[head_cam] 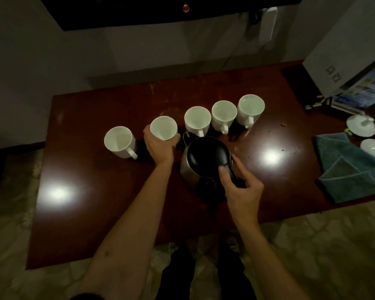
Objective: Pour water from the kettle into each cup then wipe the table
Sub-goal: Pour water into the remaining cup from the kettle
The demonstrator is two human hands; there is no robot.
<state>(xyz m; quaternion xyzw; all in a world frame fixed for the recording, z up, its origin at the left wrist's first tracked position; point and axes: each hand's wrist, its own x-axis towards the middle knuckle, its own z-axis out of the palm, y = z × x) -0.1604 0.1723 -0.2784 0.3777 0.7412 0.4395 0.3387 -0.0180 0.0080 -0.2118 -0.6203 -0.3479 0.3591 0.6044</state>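
Note:
Several white cups stand in a curved row on the dark wooden table. My left hand grips the second cup from the left around its near side. The leftmost cup stands free beside it. Three more cups continue to the right and look to hold water. A steel kettle with a black lid stands just right of my left hand, its spout toward the cups. My right hand holds the kettle's black handle. A folded blue cloth lies at the table's right edge.
Two white lids sit on the table behind the cloth. A white box and a printed carton stand at the far right. Small dark specks and wet marks lie on the table right of the kettle. A black screen hangs on the wall behind.

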